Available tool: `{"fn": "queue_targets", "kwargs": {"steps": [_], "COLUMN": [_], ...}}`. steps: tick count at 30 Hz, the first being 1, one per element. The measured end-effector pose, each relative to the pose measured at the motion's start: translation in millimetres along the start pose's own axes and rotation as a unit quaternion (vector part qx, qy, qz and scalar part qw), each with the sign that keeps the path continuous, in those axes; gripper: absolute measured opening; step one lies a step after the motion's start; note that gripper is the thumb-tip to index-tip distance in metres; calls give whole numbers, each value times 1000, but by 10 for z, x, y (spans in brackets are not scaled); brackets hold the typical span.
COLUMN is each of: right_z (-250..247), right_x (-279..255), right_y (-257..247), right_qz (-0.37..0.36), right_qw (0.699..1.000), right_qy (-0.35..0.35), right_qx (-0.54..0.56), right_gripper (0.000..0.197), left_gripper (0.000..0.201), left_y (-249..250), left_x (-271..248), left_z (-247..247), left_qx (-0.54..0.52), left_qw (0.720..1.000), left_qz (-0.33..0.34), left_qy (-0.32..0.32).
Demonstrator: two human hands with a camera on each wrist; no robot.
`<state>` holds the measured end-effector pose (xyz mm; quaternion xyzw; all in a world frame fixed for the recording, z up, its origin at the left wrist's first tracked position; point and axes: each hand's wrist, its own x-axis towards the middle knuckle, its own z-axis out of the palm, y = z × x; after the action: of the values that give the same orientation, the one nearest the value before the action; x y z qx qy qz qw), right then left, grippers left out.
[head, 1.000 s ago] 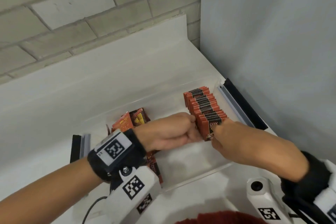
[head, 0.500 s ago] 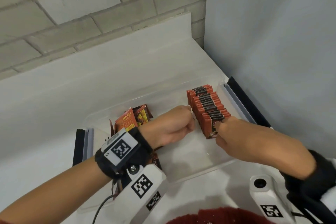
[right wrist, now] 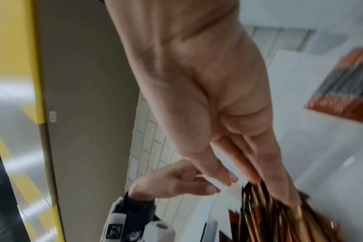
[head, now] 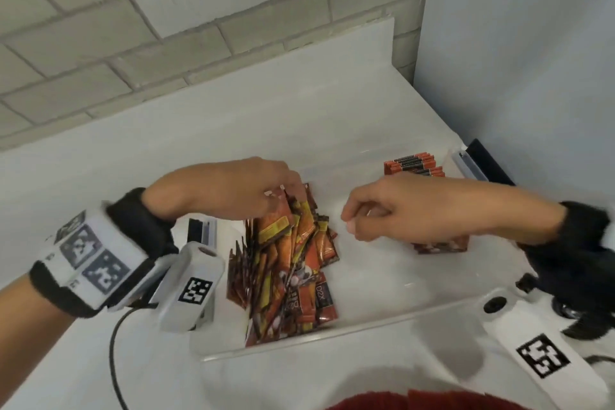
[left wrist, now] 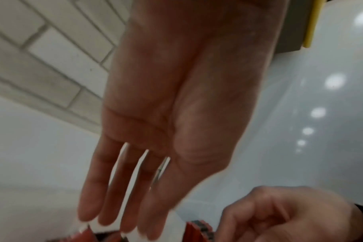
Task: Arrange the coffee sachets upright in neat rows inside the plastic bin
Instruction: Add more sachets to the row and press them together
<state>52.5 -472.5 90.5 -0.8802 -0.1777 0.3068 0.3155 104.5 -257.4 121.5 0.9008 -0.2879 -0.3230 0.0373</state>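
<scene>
A clear plastic bin sits on a white counter. Loose orange-red coffee sachets lie heaped in its left half. An upright row of sachets stands in its right half, partly hidden by my right forearm. My left hand reaches over the far end of the heap, its fingers straight with the tips at the sachets. My right hand hovers mid-bin beside the heap, loosely curled and holding nothing. In the right wrist view its fingertips come down at the sachet tops.
Black and grey latches sit at the bin's left end and right end. A brick wall rises behind the counter and a grey panel closes the right side. A black cable hangs from my left wrist.
Both hands have left the near end of the upright row. The left one moved left onto the loose heap, and the right one followed to the middle of the bin.
</scene>
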Motion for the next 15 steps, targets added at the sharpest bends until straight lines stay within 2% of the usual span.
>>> {"fn": "queue_targets", "kwargs": {"steps": [2,5,8,15], "right_z": [34,73,143,324], "right_x": [169,394,591,887], "right_y": [-69,-154,-209,-290], "right_qz": [-2,9,11,36], "right_qw": [999,998,998,998], "right_qy": [8,6,11,7], "right_qx": [33,57,66,53], "right_gripper": [35,43,43,44], "left_gripper": [30,44,52,37], "left_y": [-89,-195,-231,-325], "left_x": [-104,-219,-243,-150], "left_z": [-12,18,136,345], "left_qx": [33,85,106,108], "left_qw": [999,992,986,989], "left_qz": [-7,-12,-15,13], "left_qy": [-35,-89,-126,-98]}}
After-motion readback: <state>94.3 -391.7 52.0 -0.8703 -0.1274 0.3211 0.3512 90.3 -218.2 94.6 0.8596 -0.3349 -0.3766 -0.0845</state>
